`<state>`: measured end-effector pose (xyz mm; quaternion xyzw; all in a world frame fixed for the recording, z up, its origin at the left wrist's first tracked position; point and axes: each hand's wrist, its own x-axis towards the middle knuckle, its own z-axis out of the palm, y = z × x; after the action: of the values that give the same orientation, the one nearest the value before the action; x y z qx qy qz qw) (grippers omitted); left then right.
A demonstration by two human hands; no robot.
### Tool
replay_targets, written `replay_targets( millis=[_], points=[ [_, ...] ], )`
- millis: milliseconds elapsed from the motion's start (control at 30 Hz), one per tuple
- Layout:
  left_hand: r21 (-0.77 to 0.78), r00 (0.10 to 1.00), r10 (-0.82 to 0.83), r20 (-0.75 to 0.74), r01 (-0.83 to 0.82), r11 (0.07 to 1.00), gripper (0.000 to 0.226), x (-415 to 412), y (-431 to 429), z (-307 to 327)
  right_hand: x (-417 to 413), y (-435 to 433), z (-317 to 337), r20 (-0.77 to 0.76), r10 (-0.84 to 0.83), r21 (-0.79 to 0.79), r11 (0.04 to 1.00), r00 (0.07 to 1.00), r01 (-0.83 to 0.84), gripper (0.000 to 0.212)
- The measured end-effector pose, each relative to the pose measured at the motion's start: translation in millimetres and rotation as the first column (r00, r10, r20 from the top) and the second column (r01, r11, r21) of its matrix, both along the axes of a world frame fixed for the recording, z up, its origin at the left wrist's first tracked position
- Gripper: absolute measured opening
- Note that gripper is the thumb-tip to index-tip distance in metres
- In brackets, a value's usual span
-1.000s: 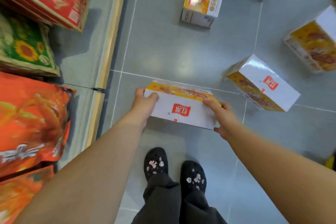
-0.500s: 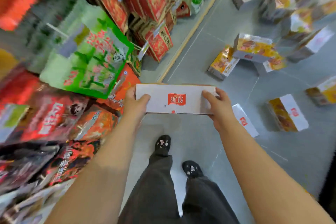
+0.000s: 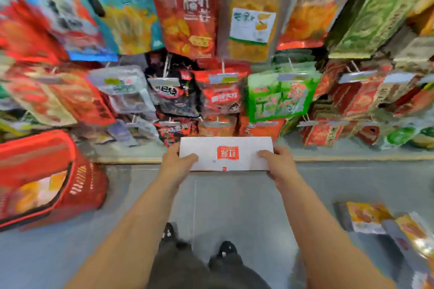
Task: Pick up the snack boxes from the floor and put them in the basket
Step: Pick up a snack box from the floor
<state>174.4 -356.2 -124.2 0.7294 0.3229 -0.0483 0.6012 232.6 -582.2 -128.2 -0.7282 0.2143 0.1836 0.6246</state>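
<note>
Snack box point(image 3: 226, 153): one item, white face toward you, red logo in the middle, long side level. You hold it off the ground in front of you, over the line where the grey floor point(image 3: 234, 197) meets the base of the shelving.

Left hand point(image 3: 178, 162): grips the box's left end, thumb laid across the white face, the other fingers round the end.

Right hand point(image 3: 279, 163): grips the right end the same way, thumb on the face near the lower corner.

Basket point(image 3: 87, 185): red plastic with slotted walls, on the ground to your left, well apart from the held box. Something yellow and orange lies inside it; the blur keeps you from telling what.

Loose boxes point(image 3: 366, 217): at least two, with yellow-orange printed faces, lying at your lower right, close together. Whether they touch, you cannot tell.

Shelf stock point(image 3: 279, 98): rows of hanging snack bags in red, green, orange and teal, filling the upper half of the view straight ahead of you.

Shoes point(image 3: 226, 247): black pair, planted below the held box, dark trousers point(image 3: 187, 270) above them.
</note>
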Motion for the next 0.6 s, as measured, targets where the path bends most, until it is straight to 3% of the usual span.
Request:
replay_targets(
  millis=[133,233,300,433,600],
  points=[
    [-0.006,0.962,0.273,-0.021,-0.274,0.962,0.044,-71,67,15,-21,86,12,0.008,0.245,0.006,0.970,0.970,-0.245,0.013],
    [0.013,0.930,0.368,-0.022,-0.368,0.930,0.042,-110,106,22,-35,138,14,0.005,0.356,0.007,0.935,0.935,-0.356,0.027],
    [0.033,0.875,0.484,-0.014,-0.483,0.875,0.040,-159,149,26,-62,199,16,-0.004,0.468,0.013,0.883,0.884,-0.468,0.014],
    [0.047,0.811,0.584,-0.037,-0.582,0.812,0.036,-220,204,27,-105,275,13,-0.020,0.543,-0.006,0.840,0.839,-0.543,0.011],
    [0.012,0.785,0.615,-0.070,-0.616,0.788,0.050,-294,287,17,-170,365,-2,-0.069,0.598,-0.021,0.799,0.798,-0.601,0.007]
  ],
)
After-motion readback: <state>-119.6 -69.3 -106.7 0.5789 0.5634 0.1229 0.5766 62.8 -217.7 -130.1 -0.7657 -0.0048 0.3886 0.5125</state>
